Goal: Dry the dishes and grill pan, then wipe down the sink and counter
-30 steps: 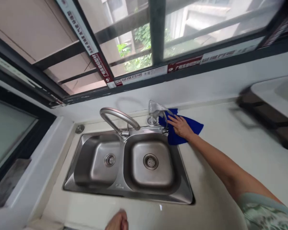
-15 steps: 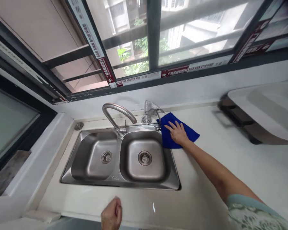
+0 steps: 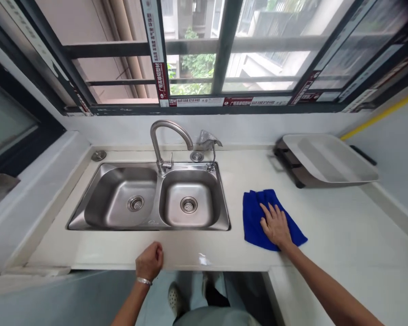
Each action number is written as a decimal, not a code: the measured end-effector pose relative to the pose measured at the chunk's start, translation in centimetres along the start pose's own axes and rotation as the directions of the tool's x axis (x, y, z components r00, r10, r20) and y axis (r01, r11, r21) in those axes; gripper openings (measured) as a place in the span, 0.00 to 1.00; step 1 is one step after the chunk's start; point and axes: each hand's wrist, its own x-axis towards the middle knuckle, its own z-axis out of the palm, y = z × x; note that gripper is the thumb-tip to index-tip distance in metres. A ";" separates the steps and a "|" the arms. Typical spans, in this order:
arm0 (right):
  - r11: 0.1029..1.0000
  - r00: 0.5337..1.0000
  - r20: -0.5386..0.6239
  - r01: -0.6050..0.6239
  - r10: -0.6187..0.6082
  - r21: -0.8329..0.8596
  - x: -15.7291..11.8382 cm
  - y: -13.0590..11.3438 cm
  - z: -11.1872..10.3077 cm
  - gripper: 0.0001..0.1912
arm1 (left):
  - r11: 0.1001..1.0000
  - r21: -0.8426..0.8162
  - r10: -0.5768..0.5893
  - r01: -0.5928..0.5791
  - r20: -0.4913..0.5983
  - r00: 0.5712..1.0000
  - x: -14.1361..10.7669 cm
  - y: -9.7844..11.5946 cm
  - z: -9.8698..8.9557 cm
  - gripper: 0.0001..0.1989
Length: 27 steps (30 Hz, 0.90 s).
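My right hand (image 3: 275, 225) lies on a blue cloth (image 3: 253, 217), palm down with the fingers stretched out. The cloth is spread on the white countertop (image 3: 340, 222) to the right of the sink, with folds along its far edge. My left hand (image 3: 150, 261), a bracelet at the wrist, is curled into a fist at the counter's front edge, in front of the sink. No object shows in that fist. Between the hands and the window sits a double-bowl steel sink (image 3: 229, 225) with a drain in each bowl.
A curved faucet (image 3: 172, 124) rises behind the sink, beside a soap dispenser (image 3: 213, 158) topped with crumpled clear wrap. An electric pan (image 3: 329, 158) stands at the back right. A dark-framed window (image 3: 122, 110) runs along the back. Round metal drain covers (image 3: 99, 155) lie behind the sink.
My right hand and the blue cloth have moved from the sink's back right corner toward the front right of the counter. My left hand stays a fist. The view has shifted.
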 end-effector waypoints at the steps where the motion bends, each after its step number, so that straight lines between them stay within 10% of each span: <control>1: 1.000 1.000 -0.010 -0.028 0.028 -0.004 -1.8 -0.2 -0.2 0.32 | 1.000 -0.021 0.002 -0.002 -0.012 1.000 0.0 0.0 0.1 0.09; 6: 0.987 0.988 -0.014 -0.157 0.157 -0.021 -9.0 -5.3 -1.4 0.35 | 0.983 -0.184 -0.020 0.005 -0.080 0.997 -0.2 -0.6 0.7 0.11; 12: 0.981 0.983 0.021 -0.183 0.182 0.067 -12.3 -18.3 -2.0 0.39 | 0.919 -0.364 -0.233 0.148 -0.202 0.951 -3.7 -4.3 -1.0 0.15; 20: 0.943 0.993 0.025 0.101 -0.114 0.316 -12.1 -35.0 -2.0 0.48 | 0.702 -0.561 -0.599 0.439 -0.131 0.790 -15.2 -11.2 -5.0 0.16; 27: 0.868 0.897 0.159 0.334 -0.412 0.366 -11.8 -45.1 -2.3 0.43 | 0.504 -0.687 -0.764 0.524 -0.071 0.641 -21.7 -12.2 -4.5 0.28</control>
